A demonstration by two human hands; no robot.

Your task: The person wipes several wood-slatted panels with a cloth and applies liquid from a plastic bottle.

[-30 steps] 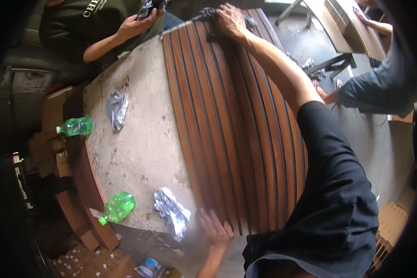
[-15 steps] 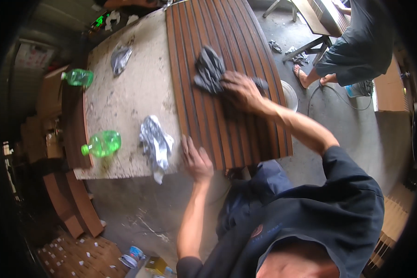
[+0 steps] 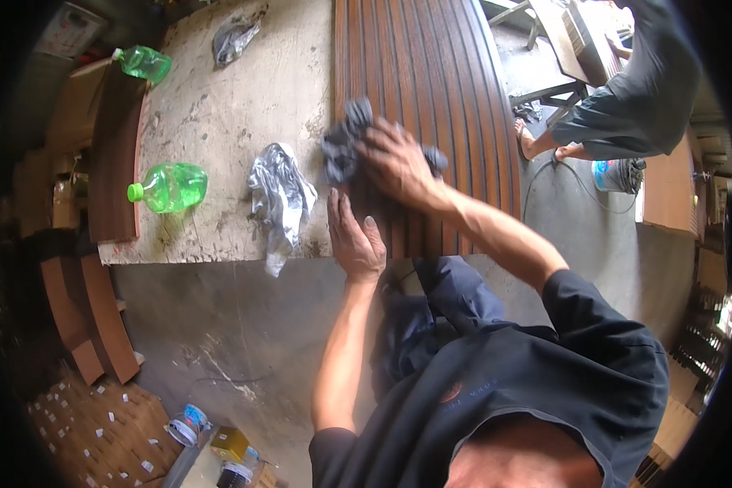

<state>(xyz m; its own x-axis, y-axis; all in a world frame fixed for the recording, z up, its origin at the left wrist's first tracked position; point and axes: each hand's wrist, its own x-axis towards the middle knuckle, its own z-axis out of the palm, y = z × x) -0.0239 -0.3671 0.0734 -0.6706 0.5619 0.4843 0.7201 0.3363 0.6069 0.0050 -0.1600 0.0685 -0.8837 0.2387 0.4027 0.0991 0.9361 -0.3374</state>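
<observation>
A brown panel with dark lengthwise grooves [image 3: 431,65] lies on a pale, stained worktable [image 3: 220,98]. On the panel, near its left edge, my right hand [image 3: 400,167] presses down a crumpled dark grey rag [image 3: 346,142], which sticks out on both sides of the fingers. My left hand [image 3: 358,242] rests at the panel's near left corner, fingers stretched and holding nothing. Left of it, a crumpled silvery-grey cloth [image 3: 281,195] hangs partly over the table's near edge.
Two green plastic bottles [image 3: 175,187] lie on the table's left side, and another grey cloth [image 3: 234,39] farther back. Brown boards [image 3: 110,317] lean at the lower left. At the right stands another person [image 3: 618,114] beside a bucket [image 3: 614,175] and a trestle [image 3: 553,98].
My right hand has slid the rag leftward over the grooves to the panel's left edge. My left hand stays by the near corner. The whole view has shifted a little.
</observation>
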